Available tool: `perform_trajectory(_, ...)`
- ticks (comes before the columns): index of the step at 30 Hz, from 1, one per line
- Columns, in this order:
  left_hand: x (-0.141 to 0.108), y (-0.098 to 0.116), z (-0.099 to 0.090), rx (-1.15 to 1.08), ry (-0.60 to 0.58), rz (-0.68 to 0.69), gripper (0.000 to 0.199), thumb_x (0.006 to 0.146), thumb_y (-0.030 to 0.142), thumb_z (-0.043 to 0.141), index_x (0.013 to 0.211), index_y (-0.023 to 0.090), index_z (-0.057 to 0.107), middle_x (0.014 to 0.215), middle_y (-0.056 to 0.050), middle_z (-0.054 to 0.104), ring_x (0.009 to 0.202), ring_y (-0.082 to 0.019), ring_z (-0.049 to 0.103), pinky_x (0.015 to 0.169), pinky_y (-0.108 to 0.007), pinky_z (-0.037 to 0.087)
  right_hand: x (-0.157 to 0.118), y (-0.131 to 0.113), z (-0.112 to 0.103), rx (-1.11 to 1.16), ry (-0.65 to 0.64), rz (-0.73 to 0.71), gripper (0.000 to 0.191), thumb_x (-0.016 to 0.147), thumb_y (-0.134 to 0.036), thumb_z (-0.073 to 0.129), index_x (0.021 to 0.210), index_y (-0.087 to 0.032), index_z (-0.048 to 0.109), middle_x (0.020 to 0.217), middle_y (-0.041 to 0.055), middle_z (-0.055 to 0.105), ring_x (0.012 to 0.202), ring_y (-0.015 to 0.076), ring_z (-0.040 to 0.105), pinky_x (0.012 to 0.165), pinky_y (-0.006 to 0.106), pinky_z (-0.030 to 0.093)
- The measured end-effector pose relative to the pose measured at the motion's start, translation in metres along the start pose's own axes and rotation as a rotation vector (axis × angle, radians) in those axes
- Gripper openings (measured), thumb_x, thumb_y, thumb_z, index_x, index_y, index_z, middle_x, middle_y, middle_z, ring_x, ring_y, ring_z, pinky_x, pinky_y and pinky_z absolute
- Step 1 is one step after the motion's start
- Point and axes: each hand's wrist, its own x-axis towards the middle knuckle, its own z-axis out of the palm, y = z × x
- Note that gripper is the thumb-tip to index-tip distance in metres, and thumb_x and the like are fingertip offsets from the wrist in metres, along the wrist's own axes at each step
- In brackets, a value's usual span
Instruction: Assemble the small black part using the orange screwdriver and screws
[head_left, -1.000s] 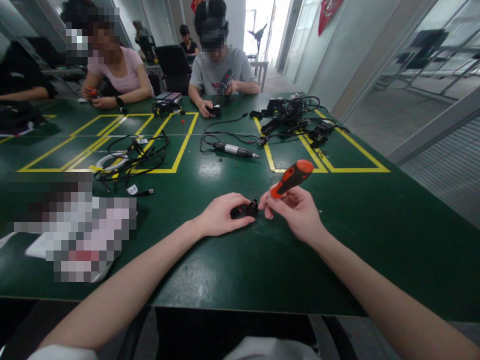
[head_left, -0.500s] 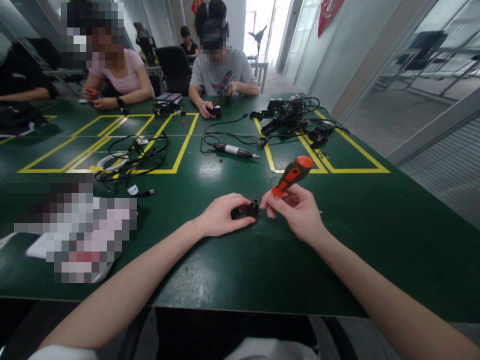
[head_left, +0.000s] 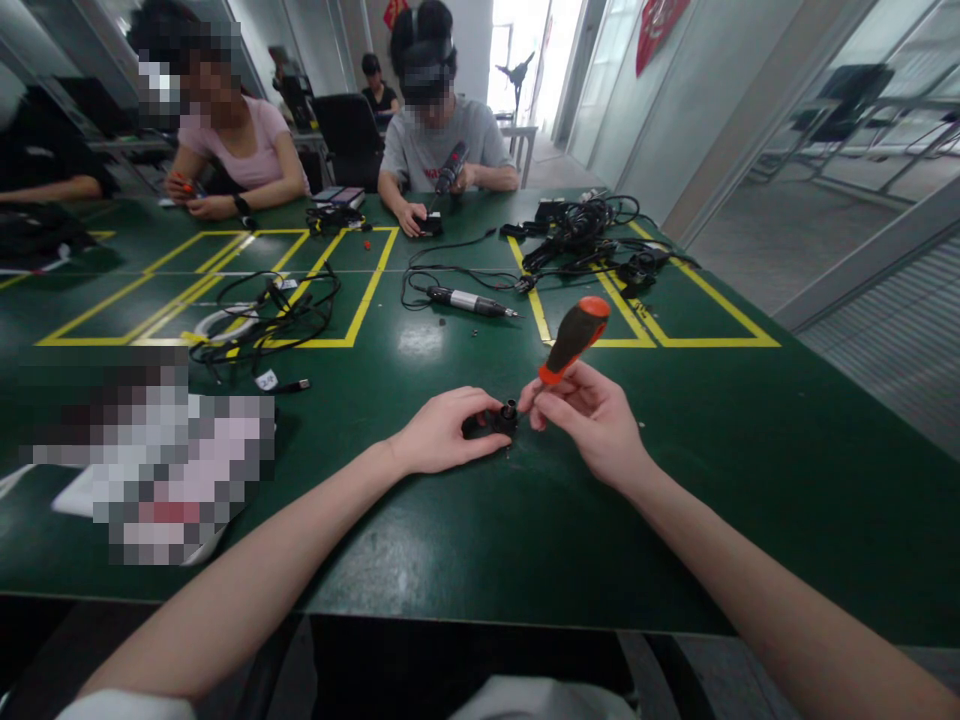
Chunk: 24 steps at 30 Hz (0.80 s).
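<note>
My left hand (head_left: pixel 454 430) is closed round a small black part (head_left: pixel 504 420) on the green table, thumb in front and fingers behind. A short metal-rimmed tube sticks up from this part; much of the rest is hidden by the fingers. In my right hand (head_left: pixel 589 415) is a screwdriver (head_left: pixel 574 340) with an orange and dark grey handle, pinched low near the shaft. Its handle tilts up and to the right. The tip is hidden behind the fingers, close to the black part, and I cannot tell whether they touch.
Ahead on the table (head_left: pixel 675 520) lies a corded electric screwdriver (head_left: pixel 472 302). Tangled black cables (head_left: pixel 577 235) lie at the back right, more cables (head_left: pixel 262 315) at the left. A blurred-out bag-like item (head_left: pixel 180 470) is nearer. Across the table, a person (head_left: pixel 446 150) holds a power driver.
The screwdriver handle has swung slightly left and stands a little more upright, turned in my right hand's fingers. My left hand and the black part have stayed in place.
</note>
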Motion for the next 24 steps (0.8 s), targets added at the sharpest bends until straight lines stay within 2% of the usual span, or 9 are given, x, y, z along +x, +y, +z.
perform_trajectory(3, -0.0006, -0.0006, 0.0002, -0.003, -0.001, 0.003, 0.028, 0.092, 0.039, 0.073, 0.109, 0.016, 0.069, 0.096, -0.005, 0.07, 0.084, -0.017, 0.064, 0.076, -0.029, 0.051, 0.0011, -0.002, 0.0004, -0.036, -0.021, 0.003, 0.036, 0.087, -0.054, 0.081, 0.083, -0.02, 0.069, 0.076, 0.0032, 0.073, 0.058, 0.0123, 0.061, 0.057, 0.027, 0.055)
perform_trajectory(8, -0.0004, -0.0006, 0.0001, -0.002, -0.006, -0.004, 0.026, 0.092, 0.039, 0.073, 0.106, 0.017, 0.069, 0.095, -0.005, 0.07, 0.085, -0.017, 0.064, 0.077, -0.029, 0.051, 0.0024, -0.0034, 0.0009, -0.002, -0.047, -0.007, 0.037, 0.091, -0.057, 0.074, 0.086, -0.02, 0.073, 0.075, 0.0022, 0.07, 0.056, 0.0119, 0.06, 0.055, 0.027, 0.053)
perform_trajectory(11, 0.0001, -0.0001, 0.0001, -0.001, -0.004, -0.001, 0.027, 0.092, 0.038, 0.073, 0.107, 0.016, 0.069, 0.094, -0.005, 0.069, 0.084, -0.017, 0.064, 0.076, -0.029, 0.05, 0.0017, -0.0028, 0.0012, 0.039, -0.042, -0.002, 0.036, 0.09, -0.055, 0.077, 0.091, -0.02, 0.07, 0.077, 0.0021, 0.072, 0.057, 0.0123, 0.062, 0.055, 0.026, 0.054)
perform_trajectory(15, -0.0002, -0.0002, -0.0001, -0.01, 0.005, 0.012, 0.028, 0.092, 0.037, 0.073, 0.108, 0.014, 0.069, 0.094, -0.005, 0.069, 0.083, -0.017, 0.064, 0.076, -0.029, 0.05, 0.0008, -0.0027, 0.0013, 0.005, -0.035, -0.003, 0.035, 0.089, -0.052, 0.079, 0.087, -0.02, 0.065, 0.075, 0.0017, 0.073, 0.056, 0.0118, 0.061, 0.056, 0.026, 0.055)
perform_trajectory(19, -0.0004, -0.001, -0.0002, -0.007, -0.003, 0.001, 0.027, 0.092, 0.038, 0.073, 0.108, 0.016, 0.069, 0.094, -0.005, 0.069, 0.084, -0.017, 0.064, 0.076, -0.029, 0.05, 0.0017, -0.0032, 0.0005, -0.039, -0.028, 0.006, 0.038, 0.089, -0.057, 0.077, 0.086, -0.02, 0.068, 0.078, 0.0025, 0.071, 0.055, 0.0117, 0.06, 0.055, 0.027, 0.053)
perform_trajectory(24, 0.0002, -0.0006, -0.0002, -0.004, -0.004, -0.003, 0.028, 0.092, 0.039, 0.073, 0.107, 0.016, 0.069, 0.096, -0.005, 0.07, 0.084, -0.018, 0.064, 0.076, -0.029, 0.051, 0.0022, -0.003, 0.0006, 0.044, -0.036, 0.009, 0.038, 0.089, -0.057, 0.077, 0.091, -0.02, 0.067, 0.077, 0.0017, 0.071, 0.055, 0.0116, 0.061, 0.054, 0.026, 0.053)
